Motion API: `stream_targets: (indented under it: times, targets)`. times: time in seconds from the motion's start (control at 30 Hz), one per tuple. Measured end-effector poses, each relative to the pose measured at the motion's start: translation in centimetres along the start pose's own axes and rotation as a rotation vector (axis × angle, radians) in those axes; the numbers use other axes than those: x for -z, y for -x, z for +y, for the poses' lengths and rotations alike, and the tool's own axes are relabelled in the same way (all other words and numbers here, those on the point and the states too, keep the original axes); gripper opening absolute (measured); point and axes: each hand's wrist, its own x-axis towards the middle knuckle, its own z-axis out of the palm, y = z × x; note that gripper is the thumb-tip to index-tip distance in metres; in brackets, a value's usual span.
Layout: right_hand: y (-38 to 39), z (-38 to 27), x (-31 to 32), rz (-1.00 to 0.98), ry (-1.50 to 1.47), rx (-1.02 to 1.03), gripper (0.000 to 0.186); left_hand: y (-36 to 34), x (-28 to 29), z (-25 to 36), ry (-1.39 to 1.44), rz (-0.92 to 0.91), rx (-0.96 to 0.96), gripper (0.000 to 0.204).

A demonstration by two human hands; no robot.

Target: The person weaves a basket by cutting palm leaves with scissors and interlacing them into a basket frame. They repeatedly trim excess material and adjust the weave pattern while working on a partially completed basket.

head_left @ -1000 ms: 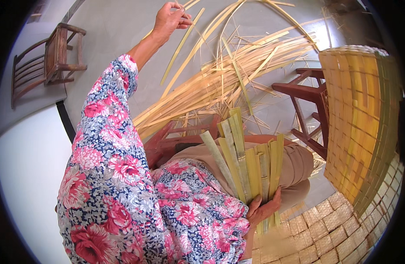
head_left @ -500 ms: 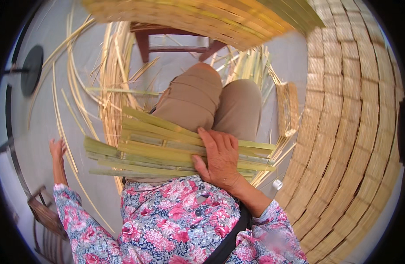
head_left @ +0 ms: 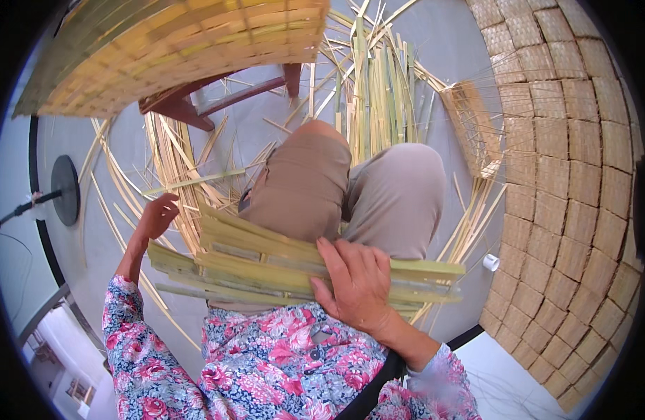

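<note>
A loose bundle of flat green bamboo strips (head_left: 266, 269) lies crosswise over my lap, its ends fanned out on the left. My right hand (head_left: 357, 280) grips the bundle from above near its right part, thumb toward my body and fingers across the strips. What the undersides of those fingers touch is hidden. Off the bundle's left end, my left hand (head_left: 158, 215) is raised above the floor, fingers loosely bent and apart, nothing visible in it. Long pale split strips (head_left: 179, 185) lie on the floor beyond that hand.
A woven bamboo panel (head_left: 189, 52) rests over a dark red wooden stool (head_left: 175, 108) ahead left. More strips (head_left: 378, 91) lie ahead. Stacked woven pieces (head_left: 557, 182) line the right, near a bamboo frame (head_left: 469, 122) and small white roll (head_left: 490, 262). A round black base (head_left: 65, 190) stands left.
My left hand has come inward and forward, closer to the bundle's left end. My right hand keeps its hold on the strips. The view has turned, shifting the woven panel leftward in the picture.
</note>
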Motion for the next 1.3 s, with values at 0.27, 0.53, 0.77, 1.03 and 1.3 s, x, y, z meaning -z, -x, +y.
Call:
stream_targets:
  times: [0.27, 0.53, 0.77, 1.03, 1.3]
  targets:
    - [1.4, -0.1, 0.5, 0.096, 0.006, -0.026, 0.059, -7.3, 2.6, 7.9, -0.275, -0.215, -0.201, 0.025]
    - [1.3, 0.4, 0.5, 0.128, 0.026, -0.007, 0.054, -10.7, 3.6, 14.2, -0.356, -0.218, -0.249, 0.026]
    - [1.2, 0.6, 0.2, 0.173, 0.086, 0.044, 0.047, -9.5, 2.4, 17.1, 0.031, -0.36, 0.004, 0.03]
    - [0.9, 1.0, 0.4, 0.154, 0.012, 0.022, 0.043, -22.1, -8.5, 34.1, -0.168, -0.343, -0.624, 0.025]
    - [0.0, 2.8, 2.1, 0.086, 0.028, 0.009, 0.039, -39.4, -16.6, 33.8, -0.625, 0.079, -0.172, 0.028]
